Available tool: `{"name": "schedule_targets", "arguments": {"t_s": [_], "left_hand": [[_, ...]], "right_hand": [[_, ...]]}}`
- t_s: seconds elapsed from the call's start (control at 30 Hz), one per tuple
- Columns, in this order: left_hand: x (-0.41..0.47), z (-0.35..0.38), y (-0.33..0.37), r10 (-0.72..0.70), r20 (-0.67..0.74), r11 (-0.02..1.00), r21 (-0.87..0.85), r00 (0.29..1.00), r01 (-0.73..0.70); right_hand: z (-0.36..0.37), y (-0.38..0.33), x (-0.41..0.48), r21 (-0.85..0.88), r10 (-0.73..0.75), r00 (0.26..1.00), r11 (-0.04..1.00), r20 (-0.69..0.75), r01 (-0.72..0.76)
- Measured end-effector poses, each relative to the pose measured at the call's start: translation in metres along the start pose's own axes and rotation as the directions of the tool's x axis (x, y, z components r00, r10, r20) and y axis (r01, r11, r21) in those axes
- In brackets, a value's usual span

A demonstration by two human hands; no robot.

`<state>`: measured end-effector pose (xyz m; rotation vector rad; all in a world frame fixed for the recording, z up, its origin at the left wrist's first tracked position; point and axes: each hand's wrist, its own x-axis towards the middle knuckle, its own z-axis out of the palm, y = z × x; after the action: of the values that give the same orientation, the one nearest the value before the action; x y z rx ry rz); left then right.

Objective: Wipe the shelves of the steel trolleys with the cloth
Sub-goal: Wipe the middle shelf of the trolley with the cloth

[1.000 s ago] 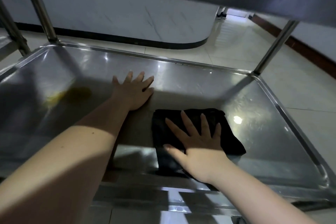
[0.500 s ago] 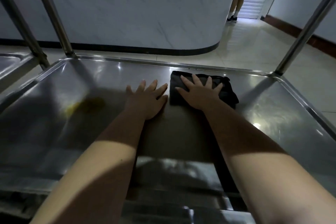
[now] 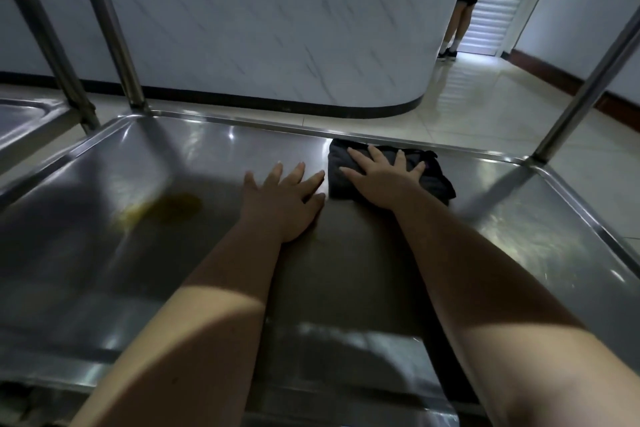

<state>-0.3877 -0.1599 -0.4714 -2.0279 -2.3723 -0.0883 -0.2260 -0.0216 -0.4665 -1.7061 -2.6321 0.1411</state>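
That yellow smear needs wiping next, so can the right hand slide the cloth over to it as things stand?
Probably not directly: the left hand lies flat on the shelf between the cloth under the right hand and the smear. Lift it and the way looks free.

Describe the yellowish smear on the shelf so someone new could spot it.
Start at the big steel trolley shelf. Look left of the left hand, flat on bare steel. The yellowish smear is the only coloured patch; the cloth is black.

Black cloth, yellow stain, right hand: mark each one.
black cloth (image 3: 439, 183), head view, uncovered right edge.
yellow stain (image 3: 171, 207), head view, its middle.
right hand (image 3: 381, 180), head view, back of hand.
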Motion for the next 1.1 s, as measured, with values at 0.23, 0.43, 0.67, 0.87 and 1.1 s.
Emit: {"name": "schedule_targets", "arguments": {"t_s": [0.23, 0.43, 0.67, 0.87, 1.1], "left_hand": [[0.0, 0.002, 0.0, -0.006, -0.019, 1.0, -0.016, 1.0, 0.006], [0.001, 0.001, 0.002, -0.001, -0.014, 1.0, -0.03, 1.0, 0.001], [-0.001, 0.001, 0.005, -0.003, -0.013, 0.999, -0.033, 1.0, 0.002], [-0.004, -0.001, 0.009, 0.006, -0.003, 1.0, -0.029, 1.0, -0.006], [0.0, 0.008, 0.005, 0.007, -0.057, 1.0, -0.009, 0.998, -0.007]], "right_hand": [[-0.004, 0.001, 0.027, 0.033, 0.022, 1.0, 0.999, -0.016, -0.021], [-0.007, 0.019, 0.023, 0.056, 0.029, 1.0, 0.998, 0.001, -0.029], [-0.018, 0.116, -0.005, 0.064, 0.289, 0.956, 0.954, 0.049, -0.292], [-0.02, 0.167, -0.034, 0.056, 0.456, 0.887, 0.886, 0.069, -0.46], [-0.011, 0.046, -0.008, 0.036, 0.168, 0.985, 0.985, 0.047, -0.17]]}}
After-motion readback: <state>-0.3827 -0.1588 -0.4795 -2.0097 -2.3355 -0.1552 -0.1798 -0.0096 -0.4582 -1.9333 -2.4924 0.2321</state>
